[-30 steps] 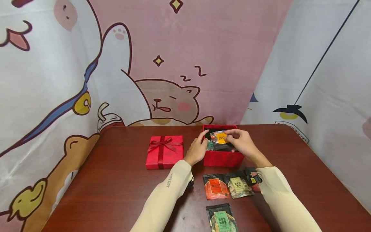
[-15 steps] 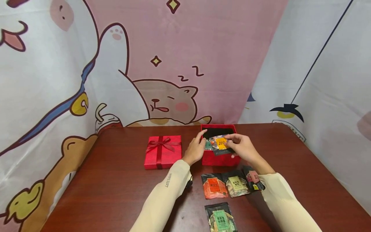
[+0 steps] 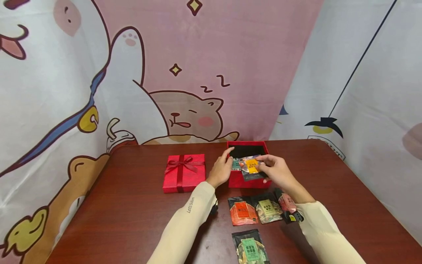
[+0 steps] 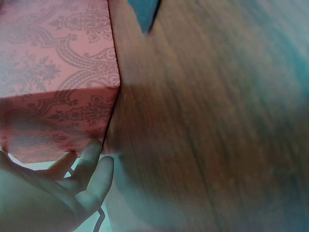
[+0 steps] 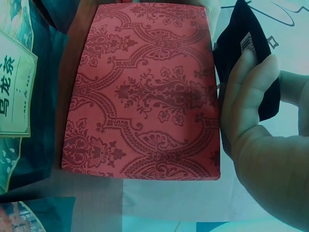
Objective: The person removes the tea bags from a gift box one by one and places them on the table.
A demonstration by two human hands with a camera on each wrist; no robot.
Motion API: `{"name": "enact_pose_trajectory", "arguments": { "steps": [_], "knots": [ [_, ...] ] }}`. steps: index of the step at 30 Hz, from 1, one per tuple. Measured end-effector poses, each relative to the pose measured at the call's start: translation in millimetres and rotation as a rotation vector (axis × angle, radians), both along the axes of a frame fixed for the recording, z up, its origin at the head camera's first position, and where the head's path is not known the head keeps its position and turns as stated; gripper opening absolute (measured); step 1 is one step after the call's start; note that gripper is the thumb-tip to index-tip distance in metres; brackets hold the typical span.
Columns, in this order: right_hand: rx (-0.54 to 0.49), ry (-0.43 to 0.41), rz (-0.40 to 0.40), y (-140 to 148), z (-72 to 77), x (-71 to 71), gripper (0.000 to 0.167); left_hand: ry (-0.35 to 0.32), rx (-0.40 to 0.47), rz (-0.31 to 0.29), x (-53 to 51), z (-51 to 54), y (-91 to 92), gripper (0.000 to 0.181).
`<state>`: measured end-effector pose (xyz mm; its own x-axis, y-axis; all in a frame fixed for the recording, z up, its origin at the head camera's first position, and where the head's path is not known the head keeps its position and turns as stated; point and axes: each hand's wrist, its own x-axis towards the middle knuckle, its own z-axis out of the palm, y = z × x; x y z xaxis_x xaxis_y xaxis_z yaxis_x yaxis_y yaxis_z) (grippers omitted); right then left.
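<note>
My right hand (image 3: pixel 279 171) pinches a black tea packet (image 3: pixel 251 168) with a yellow label over the front rim of the red gift box (image 3: pixel 248 181). In the right wrist view the same tea packet (image 5: pixel 268 104) shows its dark back and a barcode, beside the box's patterned front. My left hand (image 3: pixel 221 171) stands at the box's left side; in the left wrist view its fairly straight fingers (image 4: pixel 91 157) touch the outer wall. A green-labelled packet (image 3: pixel 236 164) shows by the left thumb, inside or at the box opening. Black lining fills the back of the box.
The red lid (image 3: pixel 193 177) with its bow lies to the left. An orange packet (image 3: pixel 243 212), a pale-green packet (image 3: pixel 267 209) and a pink packet (image 3: pixel 287 203) form a row before the box. Nearer lies another green-labelled packet (image 3: pixel 251 250). All rest on the brown table (image 3: pixel 132 212).
My right hand has drawn the yellow-labelled tea packet from the box interior toward me, now over the front rim. The left hand stays at the box's side. The view has shifted slightly.
</note>
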<state>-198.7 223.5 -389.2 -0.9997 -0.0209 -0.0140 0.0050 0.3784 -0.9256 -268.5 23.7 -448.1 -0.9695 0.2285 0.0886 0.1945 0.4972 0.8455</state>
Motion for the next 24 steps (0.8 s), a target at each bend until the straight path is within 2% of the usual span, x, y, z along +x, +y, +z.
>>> {"name": "enact_pose_trajectory", "arguments": {
  "steps": [9, 24],
  "knots": [
    [-0.013, -0.016, -0.005, 1, -4.1, 8.0, 0.035, -0.022, 0.005, -0.006, 1.7, 0.0, -0.7, 0.044],
    [0.018, -0.02, -0.003, 5, -3.8, 25.3, 0.035, -0.004, 0.007, -0.021, 0.5, 0.1, -1.7, 0.046]
  ]
}}
